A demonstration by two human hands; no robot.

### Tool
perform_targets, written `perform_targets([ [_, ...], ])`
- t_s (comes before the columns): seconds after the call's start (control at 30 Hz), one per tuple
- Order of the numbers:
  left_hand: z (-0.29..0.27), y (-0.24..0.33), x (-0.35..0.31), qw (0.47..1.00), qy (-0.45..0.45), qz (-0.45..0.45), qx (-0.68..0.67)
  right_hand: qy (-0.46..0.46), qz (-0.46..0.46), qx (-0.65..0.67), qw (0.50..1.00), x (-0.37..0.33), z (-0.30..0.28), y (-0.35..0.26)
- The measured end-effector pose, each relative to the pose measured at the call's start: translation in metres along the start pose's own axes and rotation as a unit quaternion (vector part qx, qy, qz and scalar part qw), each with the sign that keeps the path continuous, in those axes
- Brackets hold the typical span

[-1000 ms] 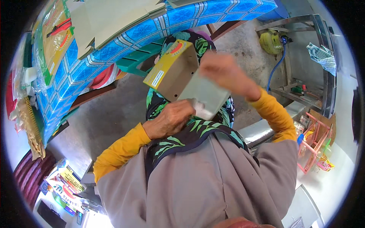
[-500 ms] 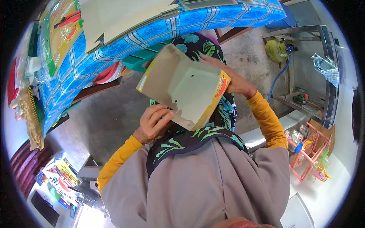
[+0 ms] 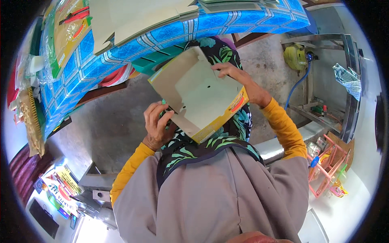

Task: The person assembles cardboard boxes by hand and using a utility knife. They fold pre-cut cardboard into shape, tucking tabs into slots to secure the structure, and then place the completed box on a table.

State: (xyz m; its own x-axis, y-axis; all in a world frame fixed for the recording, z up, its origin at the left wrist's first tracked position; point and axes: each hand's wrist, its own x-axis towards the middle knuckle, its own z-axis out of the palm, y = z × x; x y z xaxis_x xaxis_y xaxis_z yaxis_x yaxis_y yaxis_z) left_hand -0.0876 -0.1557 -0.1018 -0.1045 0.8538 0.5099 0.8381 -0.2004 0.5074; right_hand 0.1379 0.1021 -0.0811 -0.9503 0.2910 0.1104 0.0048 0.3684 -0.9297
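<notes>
An open cardboard box (image 3: 204, 95), pale inside and yellow with a red oval outside, is tilted over my lap. Small dark holes show in its inner panel. My right hand (image 3: 243, 83) grips the right wall, its fingers bent over the edge. At the left corner my left hand (image 3: 157, 125) has its curled fingertips on a cut edge of the cardboard; part of the thumb is hidden. Flat stacked cardboard sheets (image 3: 139, 20) lie on the table beyond the box.
A blue patterned cloth covers the table (image 3: 162, 38), which curves across the far side. On its left lie plastic-wrapped yellow packaging (image 3: 67, 44) and a red cutter (image 3: 75, 16). At right stand a green gas cylinder (image 3: 296, 56), a metal frame (image 3: 348, 87) and a pink rack (image 3: 326, 164).
The box has shifted slightly and turned in my hands. My left hand has moved up and left to its corner, and my right fingers have curled over the wall.
</notes>
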Motion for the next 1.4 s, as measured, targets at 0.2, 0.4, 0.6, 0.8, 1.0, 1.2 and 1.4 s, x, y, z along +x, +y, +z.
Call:
perform_targets([
  [0.2, 0.008, 0.003, -0.010, 0.987, 0.037, -0.131, -0.091, 0.148, -0.057, -0.155, 0.975, -0.023, 0.030, 0.005],
  [0.4, 0.019, 0.005, -0.002, 0.882, 0.049, -0.399, -0.245, 0.161, 0.246, -0.023, 0.956, -0.023, 0.049, 0.002],
  [0.6, 0.013, -0.016, 0.027, 0.664, -0.064, -0.624, -0.406, 0.072, 0.440, 0.261, 0.856, -0.006, 0.040, 0.019],
  [0.8, 0.038, -0.022, 0.071, 0.736, 0.031, -0.425, -0.525, 0.155, 0.221, 0.274, 0.923, 0.009, 0.051, 0.036],
  [1.0, 0.049, 0.010, 0.073, 0.845, 0.016, -0.368, -0.388, 0.281, 0.132, 0.331, 0.891, -0.011, 0.066, 0.014],
  [1.2, 0.071, 0.029, 0.061, 0.822, 0.098, -0.359, -0.431, 0.395, 0.186, 0.213, 0.874, -0.035, 0.083, 0.005],
  [1.4, 0.074, 0.016, 0.051, 0.880, -0.068, -0.395, -0.254, 0.421, 0.184, 0.119, 0.880, -0.036, 0.089, 0.017],
])
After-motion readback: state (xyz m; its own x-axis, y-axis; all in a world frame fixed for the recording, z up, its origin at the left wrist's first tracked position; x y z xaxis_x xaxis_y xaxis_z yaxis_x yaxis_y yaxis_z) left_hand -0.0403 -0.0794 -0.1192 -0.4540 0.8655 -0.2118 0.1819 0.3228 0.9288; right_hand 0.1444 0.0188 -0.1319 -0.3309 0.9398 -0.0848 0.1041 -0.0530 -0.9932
